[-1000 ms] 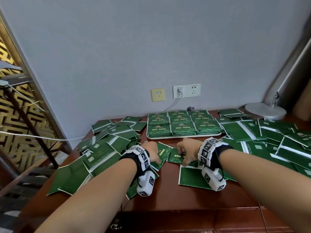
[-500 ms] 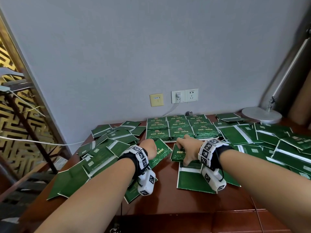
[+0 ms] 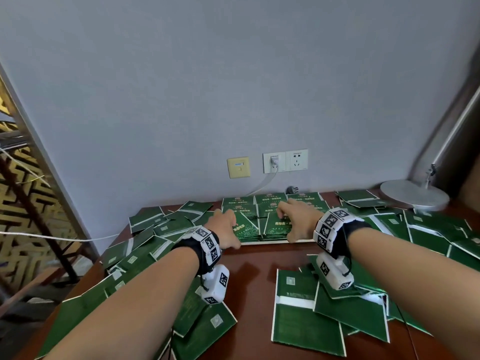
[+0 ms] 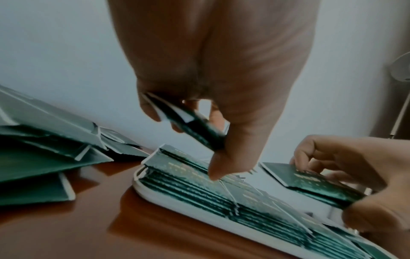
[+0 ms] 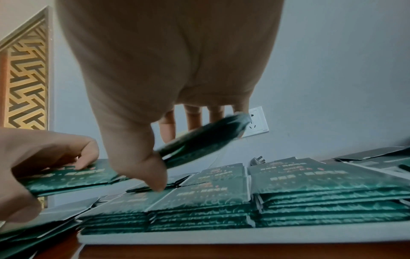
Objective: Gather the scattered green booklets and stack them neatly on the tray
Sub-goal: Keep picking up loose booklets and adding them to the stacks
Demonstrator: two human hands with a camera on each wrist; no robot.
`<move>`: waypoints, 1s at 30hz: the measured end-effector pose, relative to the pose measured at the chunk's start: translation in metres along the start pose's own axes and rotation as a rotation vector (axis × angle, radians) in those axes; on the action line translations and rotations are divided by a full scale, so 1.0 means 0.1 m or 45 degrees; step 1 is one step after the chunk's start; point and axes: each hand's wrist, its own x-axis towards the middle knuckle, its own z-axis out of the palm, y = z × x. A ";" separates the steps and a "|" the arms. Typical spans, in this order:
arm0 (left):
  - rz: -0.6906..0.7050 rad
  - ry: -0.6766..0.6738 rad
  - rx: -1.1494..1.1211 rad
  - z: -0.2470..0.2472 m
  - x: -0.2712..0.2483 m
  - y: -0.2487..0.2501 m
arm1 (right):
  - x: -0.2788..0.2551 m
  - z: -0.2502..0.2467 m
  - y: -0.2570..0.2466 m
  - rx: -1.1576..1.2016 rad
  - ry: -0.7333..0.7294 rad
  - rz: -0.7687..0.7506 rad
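Observation:
A white tray [image 3: 272, 242] by the wall holds neat stacks of green booklets [image 3: 270, 201]. My left hand [image 3: 228, 229] hovers over the tray's near left stack, pinching a green booklet [image 4: 195, 126] between thumb and fingers. My right hand [image 3: 291, 219] hangs over the middle stacks and grips a second booklet [image 5: 204, 138] the same way. Each wrist view shows the other hand holding its booklet just above the stacks, with the tray rim [image 5: 221, 234] below. Loose booklets lie scattered left [image 3: 155, 245], front [image 3: 306, 320] and right [image 3: 428, 229].
The brown table [image 3: 254, 276] ends at a wall with sockets [image 3: 285, 161]; a loose plug [image 3: 292, 189] lies behind the tray. A round lamp base [image 3: 414, 196] stands at the back right. A white cable [image 3: 52, 236] and a lattice screen [image 3: 23, 203] are off the left edge.
Both hands have moved forward from the middle of the table to above the tray, each carrying a booklet lifted from the loose ones.

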 end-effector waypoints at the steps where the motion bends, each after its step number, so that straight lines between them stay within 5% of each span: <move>1: 0.023 0.015 0.017 0.00 0.08 -0.02 | 0.09 0.00 0.05 -0.025 -0.002 -0.007; 11: 0.200 -0.071 0.207 0.10 0.66 -0.18 | 0.74 0.26 0.25 0.047 -0.113 -0.021; 21: 0.263 -0.114 0.284 0.14 0.69 -0.18 | 0.75 0.37 0.30 0.075 -0.113 -0.049; 30: 0.302 0.193 -0.149 -0.06 0.22 0.11 | 0.14 0.12 0.19 0.229 0.077 -0.021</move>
